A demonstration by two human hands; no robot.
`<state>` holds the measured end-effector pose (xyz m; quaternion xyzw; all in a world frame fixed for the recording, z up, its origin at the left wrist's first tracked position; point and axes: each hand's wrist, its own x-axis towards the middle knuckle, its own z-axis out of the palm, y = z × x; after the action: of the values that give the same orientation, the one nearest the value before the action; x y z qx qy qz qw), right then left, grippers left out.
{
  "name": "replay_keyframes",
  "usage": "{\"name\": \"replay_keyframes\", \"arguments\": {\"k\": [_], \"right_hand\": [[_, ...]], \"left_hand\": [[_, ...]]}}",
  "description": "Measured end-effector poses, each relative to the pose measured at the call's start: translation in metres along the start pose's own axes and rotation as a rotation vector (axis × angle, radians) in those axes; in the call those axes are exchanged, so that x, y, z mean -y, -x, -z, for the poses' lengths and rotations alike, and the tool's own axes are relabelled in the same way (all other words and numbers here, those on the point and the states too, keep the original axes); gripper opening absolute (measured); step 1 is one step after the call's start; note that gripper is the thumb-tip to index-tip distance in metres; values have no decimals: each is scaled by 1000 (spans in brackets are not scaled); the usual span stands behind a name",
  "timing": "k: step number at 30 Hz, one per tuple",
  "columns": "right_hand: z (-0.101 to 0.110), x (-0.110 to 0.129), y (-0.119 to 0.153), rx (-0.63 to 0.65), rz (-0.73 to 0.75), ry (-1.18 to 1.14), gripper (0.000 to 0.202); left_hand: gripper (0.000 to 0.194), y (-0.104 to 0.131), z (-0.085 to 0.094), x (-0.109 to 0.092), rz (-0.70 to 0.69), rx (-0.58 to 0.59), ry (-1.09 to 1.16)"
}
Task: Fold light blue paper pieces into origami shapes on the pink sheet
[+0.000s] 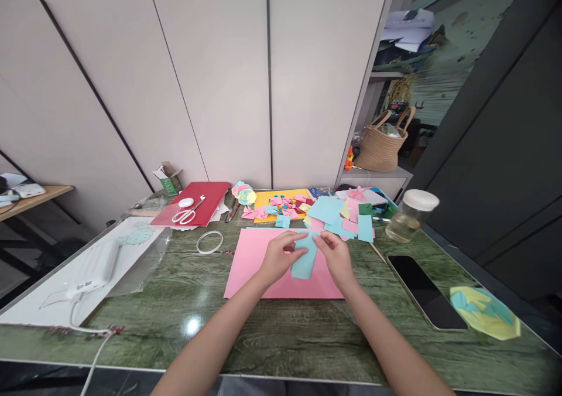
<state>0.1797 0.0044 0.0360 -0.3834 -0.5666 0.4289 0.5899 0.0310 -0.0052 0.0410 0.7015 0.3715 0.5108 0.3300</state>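
Over the pink sheet (250, 267) I've got both hands on a light-blue paper strip (304, 265): left hand (281, 255) pinching its left side, right hand (336, 255) pinching the upper right corner. Just beyond the sheet, a messy heap of paper pieces (326, 208) crowds its far edge. Right of it: glossy black phone (425, 293), clear round jar (406, 223) with a white lid. Left of it: thin white ring (206, 252), then scissors (185, 215) on a flat red folder (208, 194). Table's (285, 337) shiny, green, wood-grained.
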Motion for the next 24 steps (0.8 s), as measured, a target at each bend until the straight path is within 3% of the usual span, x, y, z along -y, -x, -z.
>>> {"name": "replay_keyframes", "arguments": {"k": [24], "right_hand": [[-2,2,2,-53,-50,-48,19]], "left_hand": [[40,2,-2,-2,32,-11,6]]}}
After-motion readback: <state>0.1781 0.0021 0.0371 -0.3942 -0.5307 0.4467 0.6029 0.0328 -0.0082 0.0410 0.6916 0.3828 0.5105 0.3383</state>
